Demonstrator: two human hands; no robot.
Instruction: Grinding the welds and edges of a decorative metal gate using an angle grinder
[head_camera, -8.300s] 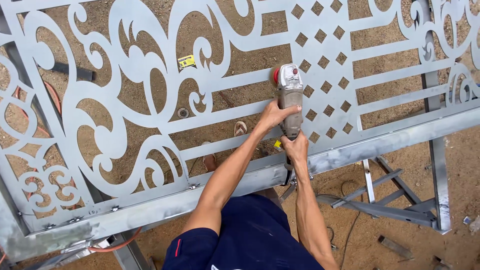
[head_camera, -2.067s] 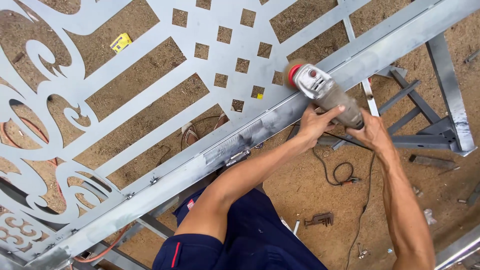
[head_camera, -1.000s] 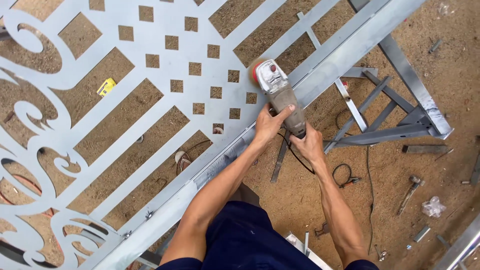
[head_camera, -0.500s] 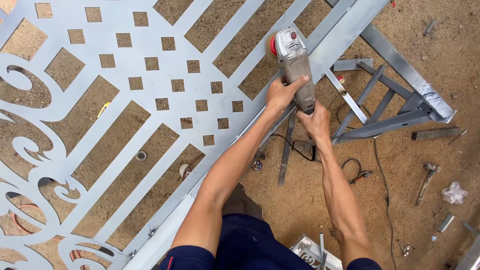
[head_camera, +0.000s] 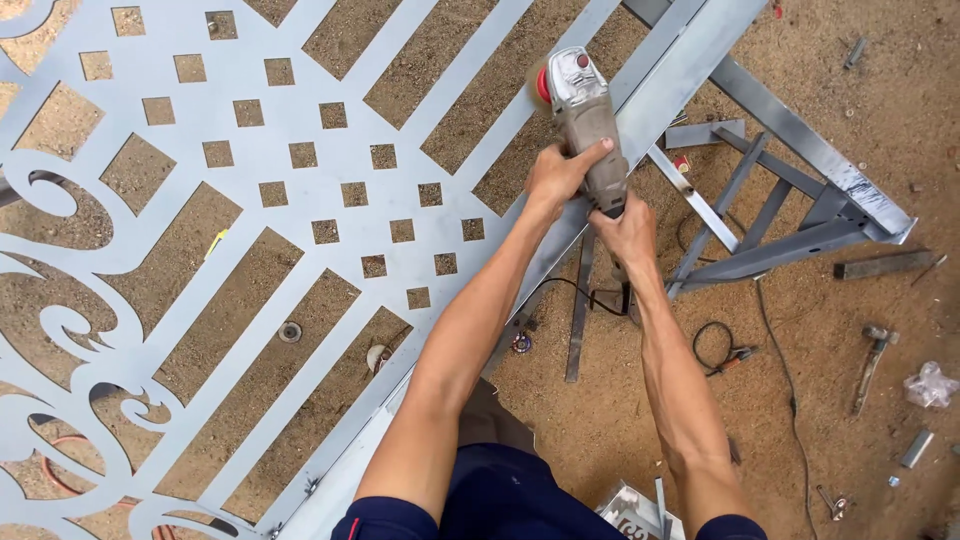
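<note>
Your left hand (head_camera: 558, 172) and right hand (head_camera: 625, 232) are both clamped on the angle grinder (head_camera: 585, 120), over the gate panel (head_camera: 300, 200) frame. It looks heavy, rigid; grip the body firmly.

A cut-out metal gate panel (head_camera: 300, 230) is spread across the left and upper middle of the frame, laid flat above the sandy ground (head_camera: 600, 420). An angle grinder (head_camera: 583, 120) is held over the panel's frame bar at upper centre, with the left hand (head_camera: 560, 172) wrapped around its body and the right hand (head_camera: 625, 232) placed just below, at its rear end. A welded steel stand (head_camera: 780, 200) is seen to the right of the grinder, reaching under the panel's edge. A hammer (head_camera: 870, 362) is lying on the ground at the right edge, well apart from the stand. A coiled cable (head_camera: 715, 345) is found between the right forearm and the hammer.
</note>
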